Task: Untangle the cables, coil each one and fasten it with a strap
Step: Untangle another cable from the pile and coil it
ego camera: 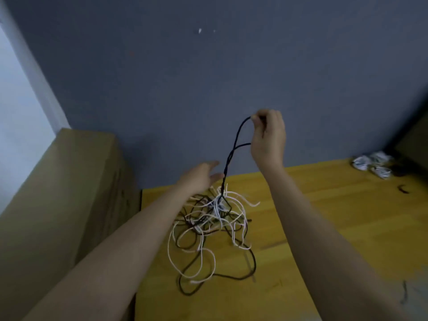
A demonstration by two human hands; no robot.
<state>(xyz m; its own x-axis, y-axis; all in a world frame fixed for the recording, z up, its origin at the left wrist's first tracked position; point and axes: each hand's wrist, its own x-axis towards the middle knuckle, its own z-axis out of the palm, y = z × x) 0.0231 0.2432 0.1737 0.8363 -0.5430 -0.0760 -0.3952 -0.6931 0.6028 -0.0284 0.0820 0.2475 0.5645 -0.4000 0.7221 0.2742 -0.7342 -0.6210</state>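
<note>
A single wide-angle view looks from the person's head, forward and steeply down along both forearms, so the arms run in from the bottom corners and the yellow wooden worktop [324,205] fills the lower right. The right hand [268,140] with its fingers [259,118] is raised near mid-frame against the grey wall [208,77] that rises beyond them. The left hand [201,174] sits lower and left of those fingers, with the cable tangle [208,218] just below, close to the camera.

Dim, soft-focus view; pale daylight enters from the bright window strip [14,107] at the left edge; the wide lens bows the edges. The yellow wooden tabletop [324,216] is smeared with blur near the frame's right side.
</note>
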